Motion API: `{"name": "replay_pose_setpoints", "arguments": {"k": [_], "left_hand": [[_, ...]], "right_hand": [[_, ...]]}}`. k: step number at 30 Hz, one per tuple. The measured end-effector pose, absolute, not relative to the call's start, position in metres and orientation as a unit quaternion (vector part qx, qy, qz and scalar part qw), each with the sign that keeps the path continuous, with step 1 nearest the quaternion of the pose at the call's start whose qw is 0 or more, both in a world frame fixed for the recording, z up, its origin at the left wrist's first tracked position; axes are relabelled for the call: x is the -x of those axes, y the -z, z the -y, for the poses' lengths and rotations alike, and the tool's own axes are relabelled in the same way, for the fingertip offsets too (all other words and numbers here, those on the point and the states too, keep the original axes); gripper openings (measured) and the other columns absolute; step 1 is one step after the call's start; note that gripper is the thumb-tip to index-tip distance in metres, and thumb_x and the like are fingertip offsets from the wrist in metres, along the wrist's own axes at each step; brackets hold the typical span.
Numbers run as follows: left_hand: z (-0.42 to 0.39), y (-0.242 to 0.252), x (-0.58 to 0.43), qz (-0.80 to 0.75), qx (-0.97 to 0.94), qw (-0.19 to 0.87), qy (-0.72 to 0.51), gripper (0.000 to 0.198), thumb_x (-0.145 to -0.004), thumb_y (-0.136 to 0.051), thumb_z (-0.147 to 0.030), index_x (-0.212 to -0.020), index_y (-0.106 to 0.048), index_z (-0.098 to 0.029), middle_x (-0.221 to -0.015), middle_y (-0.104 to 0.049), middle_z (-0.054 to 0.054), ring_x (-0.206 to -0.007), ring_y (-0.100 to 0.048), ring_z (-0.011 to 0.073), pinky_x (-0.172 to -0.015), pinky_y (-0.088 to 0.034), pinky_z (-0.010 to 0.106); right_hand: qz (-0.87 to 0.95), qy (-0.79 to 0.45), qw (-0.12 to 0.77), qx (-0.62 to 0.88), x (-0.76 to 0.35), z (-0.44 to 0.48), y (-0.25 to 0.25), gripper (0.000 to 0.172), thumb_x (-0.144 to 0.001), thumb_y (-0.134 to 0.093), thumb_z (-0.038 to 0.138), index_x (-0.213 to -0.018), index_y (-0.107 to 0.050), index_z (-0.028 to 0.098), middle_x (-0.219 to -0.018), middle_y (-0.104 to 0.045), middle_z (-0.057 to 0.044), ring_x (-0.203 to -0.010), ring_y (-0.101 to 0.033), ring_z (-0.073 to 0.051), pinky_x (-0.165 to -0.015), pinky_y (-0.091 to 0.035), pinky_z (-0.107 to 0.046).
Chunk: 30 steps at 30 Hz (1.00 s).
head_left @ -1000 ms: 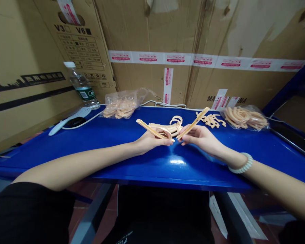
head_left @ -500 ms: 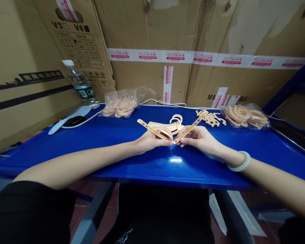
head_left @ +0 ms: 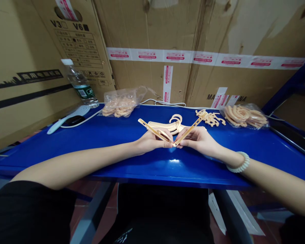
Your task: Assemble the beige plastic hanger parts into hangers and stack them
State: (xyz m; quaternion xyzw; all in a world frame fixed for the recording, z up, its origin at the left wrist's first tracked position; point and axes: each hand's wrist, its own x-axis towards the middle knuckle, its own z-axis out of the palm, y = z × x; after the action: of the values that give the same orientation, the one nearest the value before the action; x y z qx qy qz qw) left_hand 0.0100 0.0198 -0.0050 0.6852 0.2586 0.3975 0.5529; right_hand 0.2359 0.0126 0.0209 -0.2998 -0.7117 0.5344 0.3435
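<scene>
My left hand (head_left: 155,139) is closed on a peach-coloured plastic hanger arm (head_left: 148,126), which slants up to the left. A curved piece, perhaps a hook, shows beside that hand's fingers. My right hand (head_left: 197,138) grips a second slotted hanger arm (head_left: 190,129), slanting up to the right. The two arms meet low between my fingertips in a V; whether they are joined there I cannot tell. Just behind my hands, assembled-looking hangers (head_left: 162,125) lie on the table with their hooks upward, partly covered by my fingers.
On the blue table (head_left: 122,142) stand or lie a water bottle (head_left: 82,88), a pale brush-like tool (head_left: 66,118), a bag of peach parts (head_left: 120,104), a loose pile of small hooked pieces (head_left: 212,118), another bag (head_left: 245,116) and a dark flat device (head_left: 295,137). Cardboard boxes (head_left: 147,78) wall the back.
The arms' meeting point has dropped very slightly, and the fingers of my right hand have shifted a little. Both hands keep their hold; the view has moved slightly.
</scene>
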Motion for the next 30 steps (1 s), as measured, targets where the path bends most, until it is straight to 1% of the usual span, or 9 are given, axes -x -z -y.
{"name": "replay_pose_setpoints", "arguments": {"k": [3, 8, 12, 15, 18, 22, 25, 28, 30], "left_hand": [[-0.02, 0.005, -0.011, -0.262, -0.678, 0.554, -0.407, 0.021, -0.067, -0.088, -0.025, -0.073, -0.072, -0.013, -0.075, -0.072, 0.004, -0.07, -0.064, 0.0147, -0.069, -0.051, 0.026], [-0.019, 0.006, -0.012, -0.264, -0.668, 0.542, -0.436, 0.029, -0.068, -0.089, -0.033, -0.069, -0.069, -0.013, -0.071, -0.067, 0.002, -0.062, -0.062, 0.0128, -0.062, -0.051, 0.025], [-0.019, 0.008, -0.014, -0.295, -0.664, 0.523, -0.446, 0.031, -0.068, -0.089, -0.037, -0.07, -0.069, -0.014, -0.072, -0.066, 0.001, -0.062, -0.063, 0.0135, -0.063, -0.053, 0.027], [-0.019, 0.009, -0.015, -0.313, -0.649, 0.535, -0.441, 0.032, -0.066, -0.09, -0.038, -0.073, -0.069, -0.015, -0.071, -0.067, 0.001, -0.063, -0.065, 0.0146, -0.065, -0.056, 0.028], [-0.018, 0.01, -0.018, -0.323, -0.622, 0.559, -0.444, 0.035, -0.066, -0.091, -0.037, -0.079, -0.067, -0.014, -0.071, -0.068, 0.001, -0.064, -0.067, 0.0145, -0.067, -0.058, 0.028], [-0.016, 0.006, -0.019, -0.323, -0.563, 0.612, -0.452, 0.045, -0.067, -0.092, -0.036, -0.093, -0.063, -0.014, -0.081, -0.072, 0.003, -0.068, -0.07, 0.0145, -0.066, -0.061, 0.026], [-0.019, 0.0, -0.014, -0.311, -0.524, 0.635, -0.476, 0.047, -0.067, -0.094, -0.031, -0.089, -0.056, -0.015, -0.079, -0.071, 0.002, -0.066, -0.07, 0.0134, -0.062, -0.06, 0.023], [-0.029, -0.008, -0.004, -0.307, -0.484, 0.644, -0.507, 0.041, -0.068, -0.092, -0.022, -0.08, -0.053, -0.014, -0.071, -0.066, -0.001, -0.062, -0.068, 0.0104, -0.063, -0.059, 0.02], [-0.038, -0.014, 0.005, -0.31, -0.467, 0.644, -0.52, 0.033, -0.072, -0.088, -0.017, -0.078, -0.056, -0.013, -0.069, -0.064, -0.002, -0.061, -0.066, 0.0084, -0.064, -0.058, 0.017]], "right_hand": [[0.721, -0.514, 0.357, 0.298, -0.235, -0.011, -0.019, 0.032, -0.074, -0.088, 0.04, -0.088, -0.074, 0.016, -0.08, -0.077, -0.004, -0.073, -0.075, -0.018, -0.076, -0.064, -0.033], [0.734, -0.479, 0.38, 0.296, -0.232, -0.008, -0.014, 0.032, -0.076, -0.087, 0.041, -0.091, -0.073, 0.016, -0.082, -0.078, -0.005, -0.075, -0.076, -0.021, -0.076, -0.065, -0.036], [0.757, -0.417, 0.398, 0.307, -0.23, -0.006, -0.01, 0.03, -0.079, -0.084, 0.041, -0.093, -0.073, 0.017, -0.087, -0.078, -0.007, -0.076, -0.076, -0.022, -0.076, -0.065, -0.038], [0.753, -0.403, 0.408, 0.322, -0.227, -0.005, -0.008, 0.032, -0.079, -0.083, 0.044, -0.094, -0.073, 0.016, -0.088, -0.078, -0.007, -0.076, -0.076, -0.023, -0.073, -0.064, -0.038], [0.735, -0.422, 0.419, 0.327, -0.223, -0.004, -0.009, 0.033, -0.078, -0.084, 0.043, -0.091, -0.071, 0.016, -0.083, -0.077, -0.007, -0.072, -0.075, -0.022, -0.07, -0.064, -0.036], [0.7, -0.469, 0.422, 0.333, -0.225, -0.009, -0.016, 0.034, -0.073, -0.087, 0.041, -0.087, -0.068, 0.017, -0.079, -0.075, -0.003, -0.066, -0.073, -0.019, -0.065, -0.063, -0.033], [0.679, -0.463, 0.448, 0.352, -0.239, -0.02, -0.028, 0.033, -0.071, -0.089, 0.04, -0.085, -0.069, 0.018, -0.08, -0.075, -0.003, -0.067, -0.071, -0.017, -0.063, -0.061, -0.029], [0.671, -0.412, 0.505, 0.352, -0.26, -0.035, -0.044, 0.034, -0.066, -0.093, 0.038, -0.08, -0.068, 0.019, -0.07, -0.07, 0.001, -0.059, -0.066, -0.014, -0.06, -0.058, -0.027], [0.705, -0.372, 0.489, 0.354, -0.276, -0.044, -0.055, 0.036, -0.065, -0.093, 0.042, -0.08, -0.069, 0.02, -0.066, -0.069, 0.001, -0.058, -0.064, -0.015, -0.058, -0.056, -0.028]]}}
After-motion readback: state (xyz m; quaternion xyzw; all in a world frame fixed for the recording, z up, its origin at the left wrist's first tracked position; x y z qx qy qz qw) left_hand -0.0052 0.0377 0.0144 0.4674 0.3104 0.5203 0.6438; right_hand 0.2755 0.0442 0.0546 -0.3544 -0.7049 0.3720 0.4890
